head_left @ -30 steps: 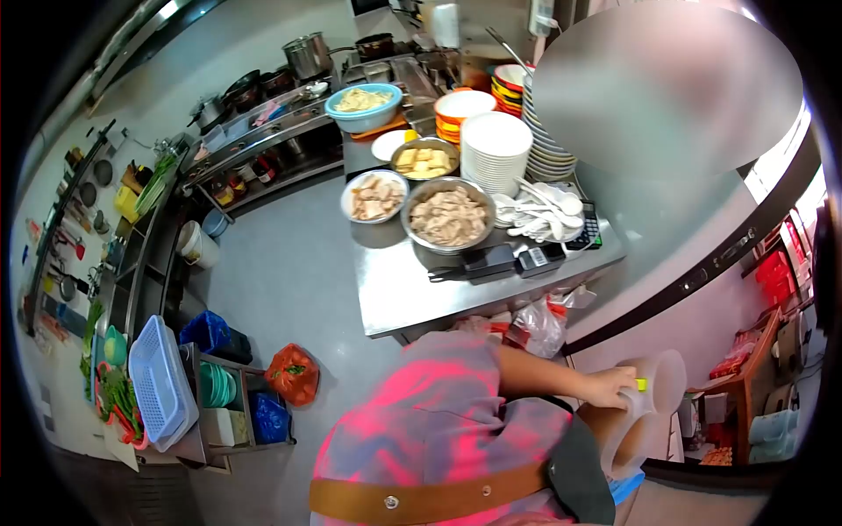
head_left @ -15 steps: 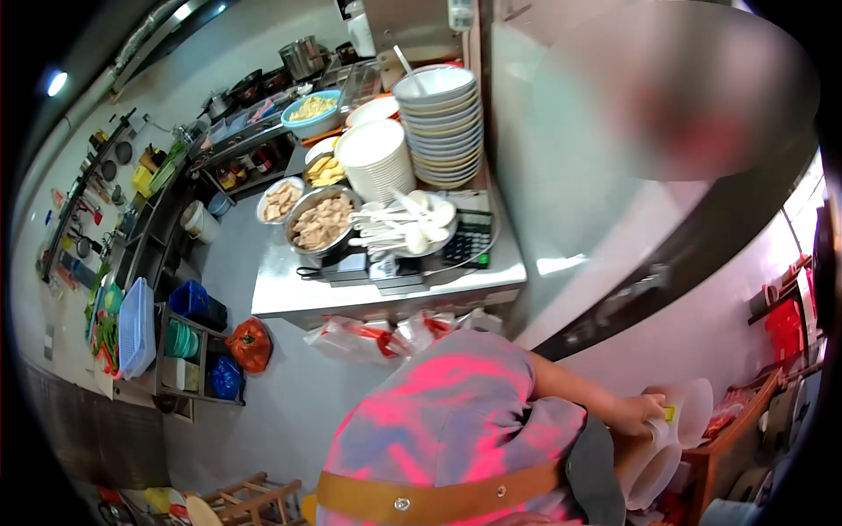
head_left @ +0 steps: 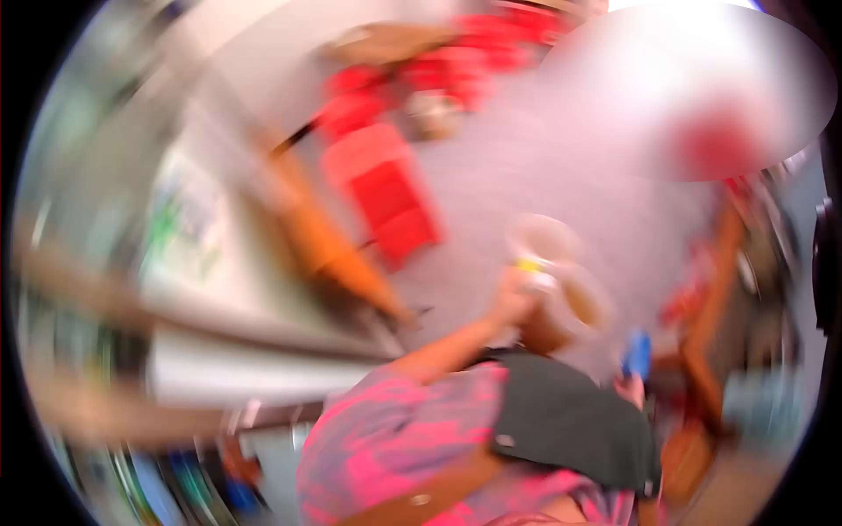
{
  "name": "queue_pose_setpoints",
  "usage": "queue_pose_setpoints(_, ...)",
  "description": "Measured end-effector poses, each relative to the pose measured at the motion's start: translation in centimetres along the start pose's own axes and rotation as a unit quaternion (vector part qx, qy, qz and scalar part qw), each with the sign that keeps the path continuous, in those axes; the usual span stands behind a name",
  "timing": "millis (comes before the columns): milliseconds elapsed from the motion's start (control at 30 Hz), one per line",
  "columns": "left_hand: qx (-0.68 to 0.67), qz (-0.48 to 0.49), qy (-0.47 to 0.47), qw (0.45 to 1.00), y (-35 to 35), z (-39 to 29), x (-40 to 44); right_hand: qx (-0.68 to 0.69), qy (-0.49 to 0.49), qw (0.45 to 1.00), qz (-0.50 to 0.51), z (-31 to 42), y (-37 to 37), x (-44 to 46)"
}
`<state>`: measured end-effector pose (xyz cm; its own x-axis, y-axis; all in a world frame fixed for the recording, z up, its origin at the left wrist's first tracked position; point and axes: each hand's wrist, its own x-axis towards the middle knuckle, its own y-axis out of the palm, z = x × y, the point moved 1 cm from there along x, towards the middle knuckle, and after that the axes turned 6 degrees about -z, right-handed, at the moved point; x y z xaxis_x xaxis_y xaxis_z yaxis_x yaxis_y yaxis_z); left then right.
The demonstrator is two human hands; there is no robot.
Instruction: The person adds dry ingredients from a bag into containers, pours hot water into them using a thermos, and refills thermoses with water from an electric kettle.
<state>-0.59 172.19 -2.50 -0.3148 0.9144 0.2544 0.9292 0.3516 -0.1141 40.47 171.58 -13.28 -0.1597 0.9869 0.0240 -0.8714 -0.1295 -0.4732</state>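
Observation:
Stretched out in front of my body, my left hand (head_left: 516, 300) is closed on two translucent plastic jugs (head_left: 544, 241). One jug has a yellow label near my fingers. The nearer jug (head_left: 586, 302) looks brownish inside; whether that is liquid or something seen through it, I cannot tell. Lower and further right, partly hidden by the dark flap of my bag, my right hand (head_left: 630, 386) is closed around a small blue object (head_left: 638, 352), too blurred to name. The jugs hang above the floor, apart from any table.
Red stools (head_left: 381, 180) stand ahead to the left, beside an orange-brown wooden edge (head_left: 329, 250). A wooden table (head_left: 702, 342) with things on it is at the right. On the left is a white surface (head_left: 210, 228) with green marks. The grey floor (head_left: 482, 167) stretches ahead. Much is motion-blurred.
My view has swung right, away from the kitchen counter with stacked bowls, toward the red stools. The jugs now appear in front of me. My right hand with the blue object has come into view.

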Motion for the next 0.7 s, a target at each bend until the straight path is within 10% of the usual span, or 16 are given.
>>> queue_pose_setpoints(33,0.001,0.11,0.019,0.994,0.9,1.6,3.1,0.04,-0.007,0.998,-0.05,0.0,-0.3,0.4)
queue_pose_setpoints(67,0.046,-0.023,0.055,0.997,3.2,2.8,4.9,0.079,-0.017,0.992,-0.098,-0.1,-0.9,0.9)
queue_pose_setpoints(100,-0.039,0.042,0.003,0.998,5.3,5.9,7.9,0.215,0.158,0.955,-0.131,-8.3,-1.3,1.7)
queue_pose_setpoints(167,-0.039,0.133,-0.077,0.987,11.1,2.0,12.8,0.556,0.398,0.607,-0.406,-24.1,-2.7,2.4)
queue_pose_setpoints(233,0.019,0.208,0.019,0.978,17.0,1.9,16.5,0.423,0.515,0.545,-0.509,-13.1,-8.4,4.1)
queue_pose_setpoints(700,0.055,0.529,0.061,0.845,63.3,3.0,25.4,0.398,0.485,0.379,-0.68,-27.0,-26.9,15.9)
